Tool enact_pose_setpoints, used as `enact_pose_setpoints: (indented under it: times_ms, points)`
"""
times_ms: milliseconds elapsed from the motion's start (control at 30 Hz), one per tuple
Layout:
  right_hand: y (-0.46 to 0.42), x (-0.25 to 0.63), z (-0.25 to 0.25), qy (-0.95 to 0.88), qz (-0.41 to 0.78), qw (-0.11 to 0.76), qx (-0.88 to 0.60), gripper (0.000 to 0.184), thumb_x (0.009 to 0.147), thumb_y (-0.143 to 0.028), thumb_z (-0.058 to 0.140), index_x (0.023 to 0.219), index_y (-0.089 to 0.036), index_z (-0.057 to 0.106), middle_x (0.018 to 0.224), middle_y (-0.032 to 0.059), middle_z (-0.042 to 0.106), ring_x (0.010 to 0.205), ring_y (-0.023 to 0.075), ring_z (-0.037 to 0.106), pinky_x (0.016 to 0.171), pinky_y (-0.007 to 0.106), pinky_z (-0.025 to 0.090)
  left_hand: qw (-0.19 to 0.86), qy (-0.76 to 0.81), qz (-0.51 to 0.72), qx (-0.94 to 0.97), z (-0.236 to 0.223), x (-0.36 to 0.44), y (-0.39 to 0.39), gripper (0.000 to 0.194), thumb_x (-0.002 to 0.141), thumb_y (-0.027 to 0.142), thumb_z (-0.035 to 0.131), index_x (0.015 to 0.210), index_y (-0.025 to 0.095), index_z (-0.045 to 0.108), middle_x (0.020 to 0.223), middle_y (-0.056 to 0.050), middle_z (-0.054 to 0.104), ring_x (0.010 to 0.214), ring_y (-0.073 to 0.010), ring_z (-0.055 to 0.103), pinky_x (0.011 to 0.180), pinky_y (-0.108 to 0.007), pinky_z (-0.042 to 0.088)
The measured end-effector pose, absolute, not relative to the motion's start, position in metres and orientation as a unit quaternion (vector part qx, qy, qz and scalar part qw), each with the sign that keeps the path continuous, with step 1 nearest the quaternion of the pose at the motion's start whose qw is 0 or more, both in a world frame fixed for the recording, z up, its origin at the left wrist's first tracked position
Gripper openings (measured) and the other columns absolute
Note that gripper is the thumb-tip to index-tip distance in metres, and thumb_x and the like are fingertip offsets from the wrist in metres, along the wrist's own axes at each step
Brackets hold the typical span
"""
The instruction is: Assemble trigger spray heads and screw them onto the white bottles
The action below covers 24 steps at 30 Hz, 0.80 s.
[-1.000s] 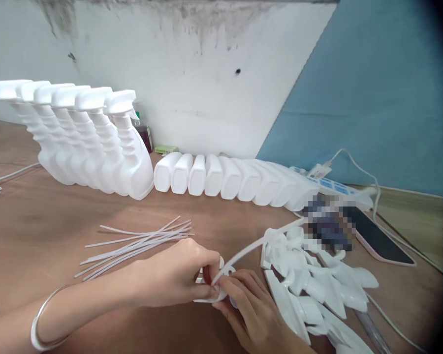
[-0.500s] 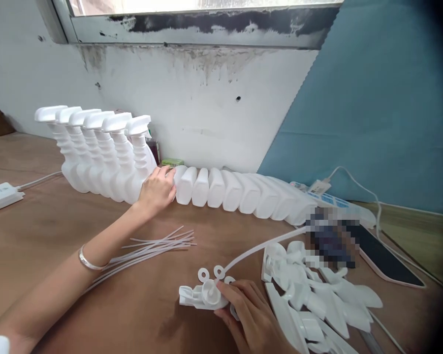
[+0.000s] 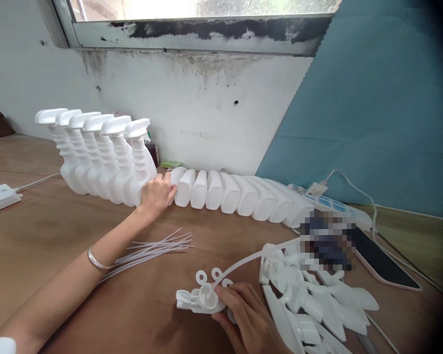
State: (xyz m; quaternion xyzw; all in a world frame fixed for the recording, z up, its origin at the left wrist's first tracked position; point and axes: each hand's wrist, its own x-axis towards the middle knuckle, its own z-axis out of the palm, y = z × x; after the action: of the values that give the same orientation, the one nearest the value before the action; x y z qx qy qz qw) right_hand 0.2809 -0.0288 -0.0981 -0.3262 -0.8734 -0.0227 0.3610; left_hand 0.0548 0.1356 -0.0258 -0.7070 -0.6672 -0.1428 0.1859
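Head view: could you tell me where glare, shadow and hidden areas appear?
Head view: glare whitens part of the window; a soft shadow darkens the table near the sprayer. Same head view: blackness closes the right edge, and mosaic squares hide something beside the phone.

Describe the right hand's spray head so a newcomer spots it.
On the brown tabletop, find the heap of white sprayer parts. Left of it, the right hand grips the spray head, set apart from the heap by the long white tube curving from its collar.
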Motion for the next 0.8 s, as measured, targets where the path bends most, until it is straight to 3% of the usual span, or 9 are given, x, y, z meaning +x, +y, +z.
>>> enact_pose_setpoints:
  times_ms: [200, 400, 633, 800]
  points:
    - [-0.030, 0.281, -0.100, -0.872, -0.017, 0.359, -0.332, 0.025, 0.092, -0.019, 0.040, 0.113, -0.012, 0.051, 0.088, 0.0082, 0.068, 0.073, 0.0180, 0.060, 0.067, 0.030, 0.051, 0.195, -0.673, -0.165, -0.694, -0.020, 0.056, 0.128, 0.038, 0.084, 0.029, 0.042, 0.117, 0.011, 0.042, 0.088, -0.013, 0.064, 0.078, -0.0289, 0.063, 0.056, -0.030, 0.044]
    - [-0.030, 0.281, -0.098, -0.870, -0.026, 0.358, -0.338, 0.024, 0.091, -0.020, 0.041, 0.111, -0.013, 0.053, 0.086, 0.0078, 0.068, 0.077, 0.0180, 0.060, 0.069, 0.029, 0.052, 0.211, -0.679, -0.224, -0.666, 0.005, 0.057, 0.113, 0.040, 0.081, 0.029, 0.046, 0.117, 0.013, 0.038, 0.091, -0.011, 0.065, 0.082, -0.0285, 0.062, 0.058, -0.031, 0.044]
    - [-0.034, 0.285, -0.099, -0.855, 0.023, 0.388, -0.342, 0.029, 0.091, -0.021, 0.043, 0.119, -0.013, 0.047, 0.092, 0.0093, 0.066, 0.080, 0.0188, 0.060, 0.070, 0.030, 0.053, 0.205, -0.620, -0.424, -0.628, 0.052, 0.054, 0.072, 0.051, 0.071, 0.030, 0.061, 0.114, 0.015, 0.038, 0.098, -0.005, 0.064, 0.074, -0.0207, 0.061, 0.059, -0.030, 0.045]
    - [-0.038, 0.287, -0.096, -0.796, 0.135, 0.426, -0.409, 0.023, 0.089, -0.023, 0.046, 0.110, -0.018, 0.050, 0.099, 0.0090, 0.061, 0.091, 0.0195, 0.060, 0.075, 0.028, 0.053, 0.178, -0.475, -0.604, -0.614, 0.075, 0.027, 0.058, 0.043, 0.074, 0.020, 0.051, 0.113, 0.012, 0.037, 0.108, -0.007, 0.053, 0.080, -0.0129, 0.057, 0.057, -0.022, 0.043]
